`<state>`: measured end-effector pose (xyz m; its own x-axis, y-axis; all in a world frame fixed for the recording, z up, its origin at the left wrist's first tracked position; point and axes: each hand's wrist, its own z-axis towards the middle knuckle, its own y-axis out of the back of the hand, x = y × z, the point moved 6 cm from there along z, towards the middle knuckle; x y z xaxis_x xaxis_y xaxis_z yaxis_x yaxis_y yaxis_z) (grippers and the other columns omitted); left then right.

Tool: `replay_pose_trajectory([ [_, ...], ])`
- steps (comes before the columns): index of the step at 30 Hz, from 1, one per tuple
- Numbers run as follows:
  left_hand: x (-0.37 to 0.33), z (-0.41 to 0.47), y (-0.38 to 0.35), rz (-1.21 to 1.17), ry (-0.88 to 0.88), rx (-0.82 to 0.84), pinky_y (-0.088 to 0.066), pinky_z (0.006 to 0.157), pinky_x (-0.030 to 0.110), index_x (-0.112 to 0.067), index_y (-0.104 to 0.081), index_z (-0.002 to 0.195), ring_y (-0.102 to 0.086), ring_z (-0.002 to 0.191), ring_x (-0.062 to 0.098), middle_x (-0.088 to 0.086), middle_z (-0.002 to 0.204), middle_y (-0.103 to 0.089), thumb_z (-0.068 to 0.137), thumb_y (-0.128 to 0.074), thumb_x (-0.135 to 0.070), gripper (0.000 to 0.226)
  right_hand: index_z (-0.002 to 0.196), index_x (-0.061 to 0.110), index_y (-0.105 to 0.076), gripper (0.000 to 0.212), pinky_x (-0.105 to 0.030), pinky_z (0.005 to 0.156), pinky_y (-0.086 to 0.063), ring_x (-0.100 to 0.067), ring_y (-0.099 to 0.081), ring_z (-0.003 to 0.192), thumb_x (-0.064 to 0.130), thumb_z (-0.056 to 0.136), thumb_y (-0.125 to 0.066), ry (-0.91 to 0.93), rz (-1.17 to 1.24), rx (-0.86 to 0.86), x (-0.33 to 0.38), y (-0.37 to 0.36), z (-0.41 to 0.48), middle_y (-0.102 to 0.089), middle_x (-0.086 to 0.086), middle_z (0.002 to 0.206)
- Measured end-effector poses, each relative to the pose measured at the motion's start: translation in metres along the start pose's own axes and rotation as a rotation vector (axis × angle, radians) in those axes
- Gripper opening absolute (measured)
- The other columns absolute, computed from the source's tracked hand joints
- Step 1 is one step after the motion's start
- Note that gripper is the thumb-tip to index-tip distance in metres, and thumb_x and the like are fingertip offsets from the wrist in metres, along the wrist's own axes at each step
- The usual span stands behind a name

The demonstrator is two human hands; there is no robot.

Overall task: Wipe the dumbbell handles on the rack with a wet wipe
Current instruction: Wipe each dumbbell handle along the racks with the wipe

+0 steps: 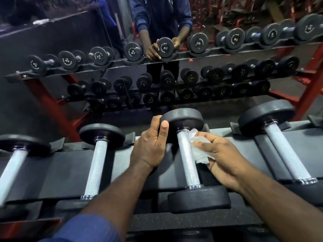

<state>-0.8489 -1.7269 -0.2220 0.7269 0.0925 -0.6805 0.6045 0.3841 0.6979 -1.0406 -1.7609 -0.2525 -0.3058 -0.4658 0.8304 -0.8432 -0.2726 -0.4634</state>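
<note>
"Four dumbbells lie side by side on the grey and black metal rack (61, 172), is that so?"

"Yes, each has round black heads and a knurled silver bar, and each bar points away from the person. The third from the left, the black-headed dumbbell (197, 198), is the one in hand."

"What is the left hand (152, 145) doing?"

"It grips the far head of that dumbbell. The fingers (156, 119) curl over the rim and the thumb lies flat on the near face."

"And the right hand (225, 159)?"

"It pinches a crumpled white wet wipe (199, 152) and holds it against the right side of the knurled silver handle (187, 159), towards the far end, just below the far head."

"How does the dumbbell sit?"

"Its near head rests at the front edge of the rack. Whether the far head sits in its cradle or is lifted, I cannot tell."

"Anything else?"

"A dark blue sleeve (83, 229) covers the left forearm. Behind the rack, a wall mirror (52, 32) shows more shelves of dumbbells and the person's two hands."
</note>
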Motion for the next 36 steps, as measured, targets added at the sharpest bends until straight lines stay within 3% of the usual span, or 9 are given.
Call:
replay_pose_trajectory([
  [2, 0.000, 0.001, 0.000, 0.003, 0.004, 0.001, -0.051, 0.084, 0.045, -0.052, -0.033, 0.138, -0.068, 0.098, 0.034, -0.007, 0.094, -0.066, 0.089, -0.004, -0.084, 0.066, 0.120, -0.004, -0.066, 0.028, -0.038, 0.084, -0.046, -0.034, -0.061, 0.104, -0.004, 0.094, -0.056, -0.020, 0.005, 0.029, -0.002, -0.008, 0.003, -0.067, -0.028, 0.122],
  [7, 0.000, 0.001, 0.000, 0.016, 0.007, -0.008, -0.052, 0.082, 0.046, -0.053, -0.033, 0.137, -0.068, 0.091, 0.033, -0.010, 0.081, -0.061, 0.087, -0.003, -0.088, 0.069, 0.115, 0.004, -0.071, 0.026, -0.050, 0.094, -0.043, -0.036, -0.063, 0.103, -0.005, 0.094, -0.058, 0.089, -0.107, 0.038, 0.003, -0.005, 0.000, -0.069, -0.028, 0.117],
  [12, 0.003, 0.002, -0.001, 0.017, 0.009, -0.011, -0.054, 0.084, 0.051, -0.051, -0.037, 0.139, -0.068, 0.091, 0.036, -0.004, 0.088, -0.066, 0.088, -0.004, -0.089, 0.072, 0.105, 0.023, -0.080, 0.028, -0.033, 0.091, -0.057, -0.006, -0.073, 0.096, 0.004, 0.084, -0.079, 0.581, -0.692, -0.076, 0.046, -0.021, -0.027, -0.079, 0.010, 0.100],
  [16, 0.004, 0.004, -0.001, -0.008, 0.009, -0.005, -0.055, 0.084, 0.054, -0.051, -0.042, 0.136, -0.068, 0.092, 0.037, -0.001, 0.094, -0.072, 0.090, -0.010, -0.086, 0.066, 0.109, 0.011, -0.079, 0.037, -0.030, 0.093, -0.058, -0.006, -0.070, 0.110, -0.004, 0.075, -0.081, 1.208, -1.080, 0.043, 0.071, -0.055, -0.058, -0.075, 0.003, 0.117],
  [18, 0.004, 0.005, -0.001, -0.018, 0.003, 0.000, -0.056, 0.081, 0.053, -0.051, -0.043, 0.135, -0.069, 0.088, 0.033, -0.005, 0.089, -0.071, 0.091, -0.011, -0.086, 0.065, 0.112, 0.009, -0.077, 0.037, -0.035, 0.089, -0.058, -0.017, -0.069, 0.112, -0.005, 0.078, -0.070, 1.346, -1.372, 0.212, 0.065, -0.066, -0.053, -0.073, -0.001, 0.120],
  [23, 0.004, 0.003, -0.001, -0.022, 0.005, -0.011, -0.056, 0.084, 0.050, -0.053, -0.041, 0.138, -0.069, 0.091, 0.031, -0.004, 0.092, -0.071, 0.087, -0.007, -0.091, 0.072, 0.126, 0.004, -0.068, 0.048, -0.042, 0.101, -0.051, -0.031, -0.060, 0.120, 0.007, 0.096, -0.030, 1.265, -1.793, 0.387, 0.045, -0.059, -0.028, -0.064, -0.010, 0.133],
  [29, 0.004, 0.003, 0.000, -0.016, 0.005, -0.013, -0.057, 0.082, 0.050, -0.054, -0.042, 0.138, -0.069, 0.090, 0.030, -0.005, 0.091, -0.071, 0.086, -0.007, -0.092, 0.073, 0.124, 0.012, -0.069, 0.041, -0.033, 0.104, -0.042, -0.023, -0.056, 0.115, 0.014, 0.093, -0.044, 1.134, -1.902, 0.427, 0.042, -0.066, -0.024, -0.065, -0.002, 0.133],
  [32, 0.005, 0.003, 0.000, -0.003, 0.013, -0.015, -0.057, 0.079, 0.051, -0.054, -0.041, 0.137, -0.068, 0.086, 0.032, -0.004, 0.086, -0.069, 0.086, -0.007, -0.092, 0.072, 0.102, 0.026, -0.067, 0.022, -0.031, 0.095, -0.039, -0.014, -0.053, 0.096, 0.023, 0.094, -0.047, 1.005, -2.100, 0.496, 0.042, -0.085, -0.021, -0.065, 0.012, 0.107],
  [36, 0.004, 0.004, 0.000, -0.009, 0.021, -0.005, -0.057, 0.079, 0.052, -0.054, -0.041, 0.136, -0.068, 0.086, 0.032, -0.004, 0.084, -0.069, 0.084, -0.007, -0.094, 0.074, 0.088, 0.026, -0.065, 0.013, -0.034, 0.072, -0.042, -0.021, -0.043, 0.087, 0.024, 0.090, -0.053, 0.810, -2.246, 0.341, 0.040, -0.111, -0.031, -0.064, 0.006, 0.087],
])
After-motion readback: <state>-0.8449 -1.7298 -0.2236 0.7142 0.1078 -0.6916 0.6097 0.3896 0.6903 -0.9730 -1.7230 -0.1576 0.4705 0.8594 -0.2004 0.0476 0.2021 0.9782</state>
